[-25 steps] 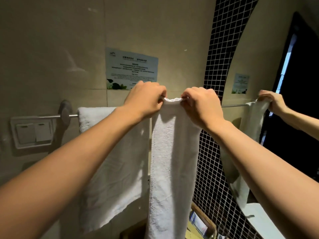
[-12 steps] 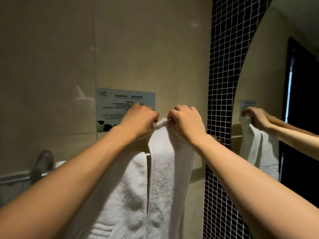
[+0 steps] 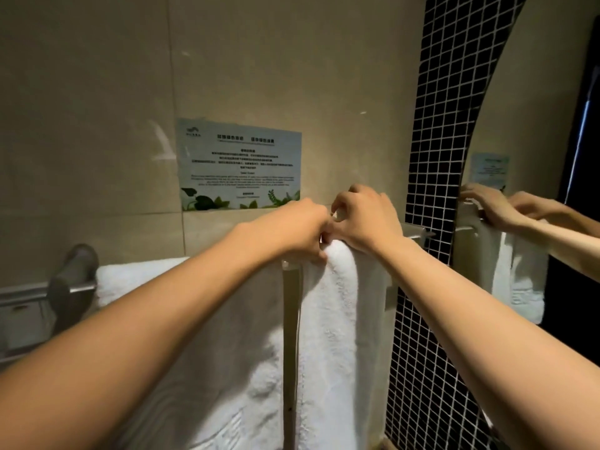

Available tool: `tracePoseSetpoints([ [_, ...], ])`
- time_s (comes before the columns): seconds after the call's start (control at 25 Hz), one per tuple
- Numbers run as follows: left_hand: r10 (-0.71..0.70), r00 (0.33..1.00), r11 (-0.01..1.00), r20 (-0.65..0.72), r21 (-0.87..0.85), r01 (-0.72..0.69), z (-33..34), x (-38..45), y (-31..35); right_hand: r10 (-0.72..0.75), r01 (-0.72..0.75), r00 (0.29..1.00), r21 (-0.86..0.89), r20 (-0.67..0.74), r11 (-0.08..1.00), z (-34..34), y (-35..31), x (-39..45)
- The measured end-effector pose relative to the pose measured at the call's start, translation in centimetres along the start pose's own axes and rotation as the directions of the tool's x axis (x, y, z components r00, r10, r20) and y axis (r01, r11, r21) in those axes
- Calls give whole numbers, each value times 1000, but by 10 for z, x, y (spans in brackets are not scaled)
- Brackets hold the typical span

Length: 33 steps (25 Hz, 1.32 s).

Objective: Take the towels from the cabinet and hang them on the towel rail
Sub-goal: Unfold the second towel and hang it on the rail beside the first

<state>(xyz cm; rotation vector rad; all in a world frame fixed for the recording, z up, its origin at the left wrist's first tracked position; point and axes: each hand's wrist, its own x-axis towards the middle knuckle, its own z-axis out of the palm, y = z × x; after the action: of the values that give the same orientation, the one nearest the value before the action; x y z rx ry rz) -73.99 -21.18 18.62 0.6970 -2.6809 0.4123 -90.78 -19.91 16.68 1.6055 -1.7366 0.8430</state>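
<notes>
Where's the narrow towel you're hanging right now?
In the head view, the narrow towel hangs over the towel rail right of centre, between the wide towel and the black mosaic strip, gripped by both hands.

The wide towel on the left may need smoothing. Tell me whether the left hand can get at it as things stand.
Probably yes. The left hand is at the narrow towel's top, and the wide towel hangs right beside it on the rail with nothing between, though the hand must first release its grip.

- Both bare forearms reach forward and upward, converging at mid-frame.
- The left hand (image 3: 297, 227) is knuckles up, its fingers curled downward in a pinch.
- The right hand (image 3: 368, 219) sits just beside it, touching it, fingers bent and thumb tucked toward the left hand.
</notes>
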Motion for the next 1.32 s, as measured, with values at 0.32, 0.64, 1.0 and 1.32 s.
tracePoseSetpoints([
  [0.32,-63,998,990,-28,-131,58,-12,-4,-7,356,-322,934,361,-28,875,-13,33,-77],
  [0.64,-42,997,996,-58,-79,37,-10,-7,-2,561,-613,754,672,342,415,12,22,-157],
  [1.0,-72,974,997,-216,9,76,-25,9,-28,593,-432,805,668,-17,606,-18,24,-108],
  [1.32,17,997,1000,-75,15,-16,-15,-9,-7,547,-420,837,601,-35,680,-6,23,-84],
])
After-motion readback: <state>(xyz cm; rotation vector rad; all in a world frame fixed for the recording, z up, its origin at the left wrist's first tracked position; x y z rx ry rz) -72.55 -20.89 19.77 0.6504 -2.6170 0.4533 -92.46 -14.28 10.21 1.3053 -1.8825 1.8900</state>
